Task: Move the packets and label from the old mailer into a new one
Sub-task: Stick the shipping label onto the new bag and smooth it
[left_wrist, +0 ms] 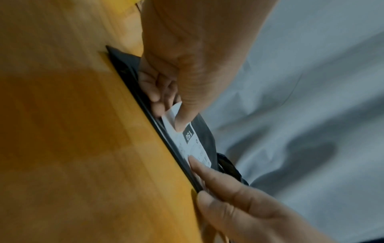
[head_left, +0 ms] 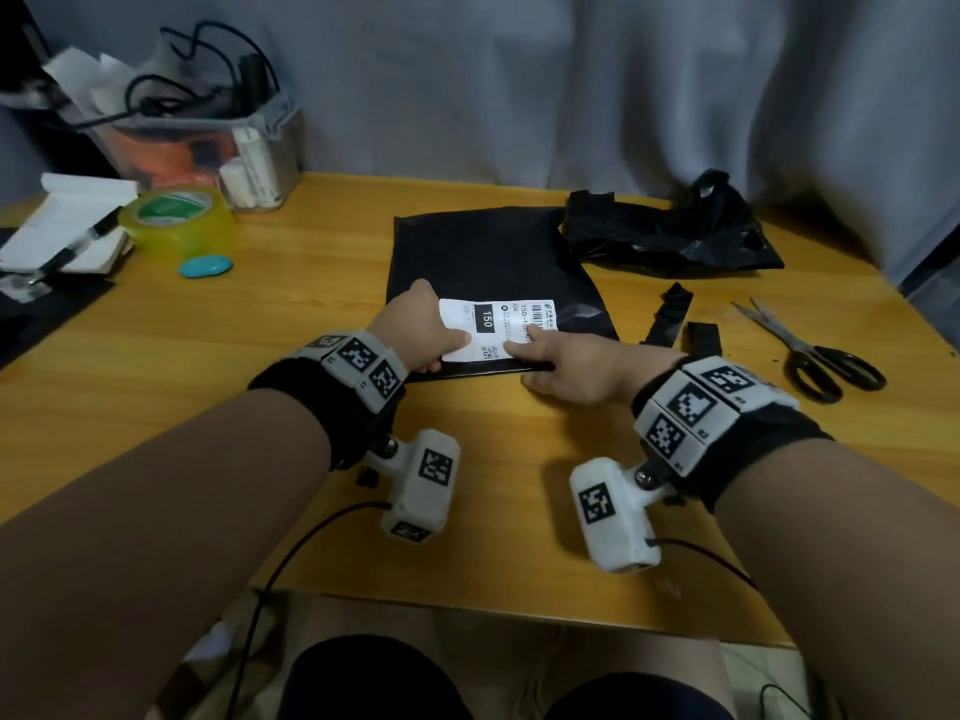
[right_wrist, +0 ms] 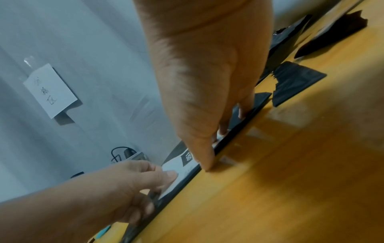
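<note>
L hand (head_left: pixel 415 330) pinches white shipping label (head_left: pixel 493 330) w/ thumb on top, fingers hidden under; label lies on flat black mailer (head_left: pixel 483 262). R hand (head_left: pixel 566 363) presses forefinger on label, other fingers unclear. Packets not visible.

Right hand (right_wrist: pixel 207 78) and left hand (right_wrist: pixel 124 184) press the white label (right_wrist: pixel 178 166) onto the black mailer (right_wrist: pixel 245 115).

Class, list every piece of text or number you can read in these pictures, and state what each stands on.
"150": white on a black box, on the white label on the black mailer.
"150-15…": beside the label's barcode; the rest is hidden by the right hand.
Handwritten wall note: not legible.
Other label print: too small.
</note>
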`<action>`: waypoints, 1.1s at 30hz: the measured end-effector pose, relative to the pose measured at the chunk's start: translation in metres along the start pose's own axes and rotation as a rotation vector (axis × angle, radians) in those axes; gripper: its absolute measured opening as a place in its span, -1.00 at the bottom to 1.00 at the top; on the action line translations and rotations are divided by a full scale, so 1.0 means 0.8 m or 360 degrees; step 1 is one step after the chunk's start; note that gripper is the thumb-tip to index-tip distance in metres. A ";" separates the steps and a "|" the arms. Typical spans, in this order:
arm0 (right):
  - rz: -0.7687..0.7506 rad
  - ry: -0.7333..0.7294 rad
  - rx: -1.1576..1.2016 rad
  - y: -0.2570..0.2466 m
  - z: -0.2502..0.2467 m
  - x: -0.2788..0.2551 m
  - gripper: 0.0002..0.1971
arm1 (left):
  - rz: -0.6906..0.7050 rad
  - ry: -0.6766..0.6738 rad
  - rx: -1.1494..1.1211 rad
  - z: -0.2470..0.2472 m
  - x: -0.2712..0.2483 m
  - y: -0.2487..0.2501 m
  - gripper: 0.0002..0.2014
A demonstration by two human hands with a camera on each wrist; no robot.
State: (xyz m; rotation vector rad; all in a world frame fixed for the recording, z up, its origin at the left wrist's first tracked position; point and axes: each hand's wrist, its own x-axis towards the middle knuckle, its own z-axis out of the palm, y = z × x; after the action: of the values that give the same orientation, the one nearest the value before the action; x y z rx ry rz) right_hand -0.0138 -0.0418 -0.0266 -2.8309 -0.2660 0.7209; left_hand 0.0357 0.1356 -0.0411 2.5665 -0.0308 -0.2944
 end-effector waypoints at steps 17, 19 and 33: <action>0.0240 -0.0004 0.0049 -0.011 0.008 0.013 -0.39 | 0.0391 -0.0894 0.1011 -0.002 -0.034 0.005 -0.31; 0.0245 0.0014 0.0020 -0.010 0.008 0.007 -0.39 | 0.0377 -0.0926 0.1033 -0.013 -0.037 -0.005 -0.31; 0.0251 0.0284 -0.0317 -0.022 -0.008 -0.028 -0.72 | 0.0744 -0.0196 0.0965 -0.010 -0.045 0.017 -0.52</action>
State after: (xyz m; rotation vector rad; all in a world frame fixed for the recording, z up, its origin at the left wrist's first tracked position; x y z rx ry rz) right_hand -0.0323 -0.0310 -0.0066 -3.1096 -0.0906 0.4894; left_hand 0.0031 0.1307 -0.0202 3.0106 -0.8722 -0.2915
